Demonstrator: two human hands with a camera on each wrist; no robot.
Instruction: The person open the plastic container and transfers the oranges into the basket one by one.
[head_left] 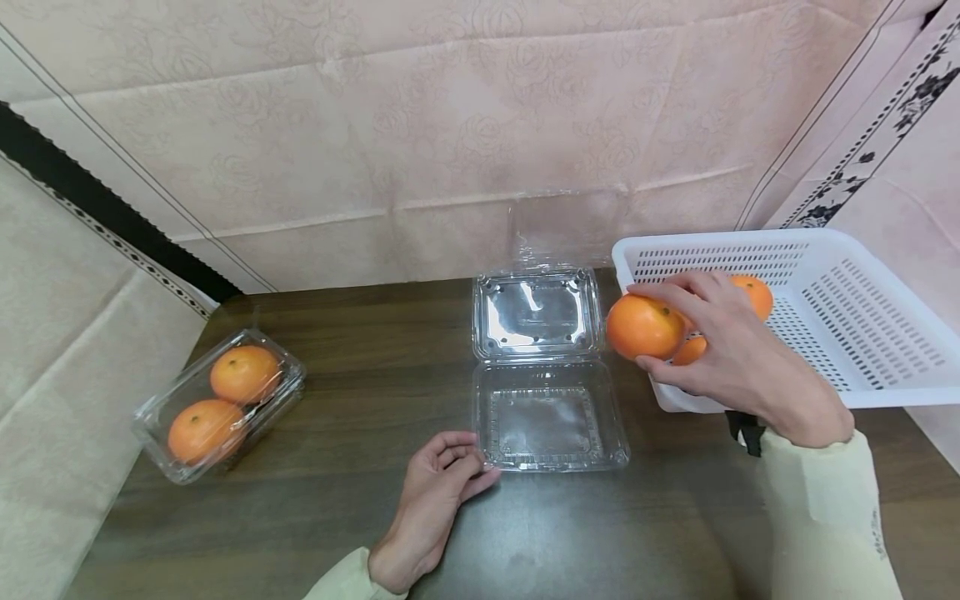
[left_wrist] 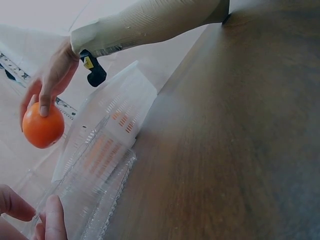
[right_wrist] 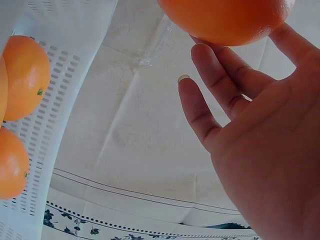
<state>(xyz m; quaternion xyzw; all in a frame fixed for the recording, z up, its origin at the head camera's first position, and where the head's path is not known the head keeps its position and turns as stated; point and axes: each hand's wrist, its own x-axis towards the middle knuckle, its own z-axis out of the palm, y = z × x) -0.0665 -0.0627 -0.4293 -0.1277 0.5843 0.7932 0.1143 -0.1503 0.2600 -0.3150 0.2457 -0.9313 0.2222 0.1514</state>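
My right hand (head_left: 731, 354) holds an orange (head_left: 643, 327) between thumb and fingers, above the near left side of the white basket. The right wrist view shows the same orange (right_wrist: 227, 20) at the fingertips, raised beside the basket. A clear plastic clamshell box (head_left: 551, 421) lies on the table with its lid (head_left: 536, 315) folded back, nothing inside. At the box's near left corner, my left hand (head_left: 435, 504) pinches the rim between thumb and fingers. That pinch also shows low in the left wrist view, at the box's edge (left_wrist: 120, 192).
The white slotted basket (head_left: 900, 321) stands at the right with more oranges (head_left: 753, 293) in its left end. On the left, a closed clear box (head_left: 273, 408) contains two oranges (head_left: 244, 374). Pale patterned cloth (head_left: 450, 150) covers the wall behind the wooden table (head_left: 360, 400).
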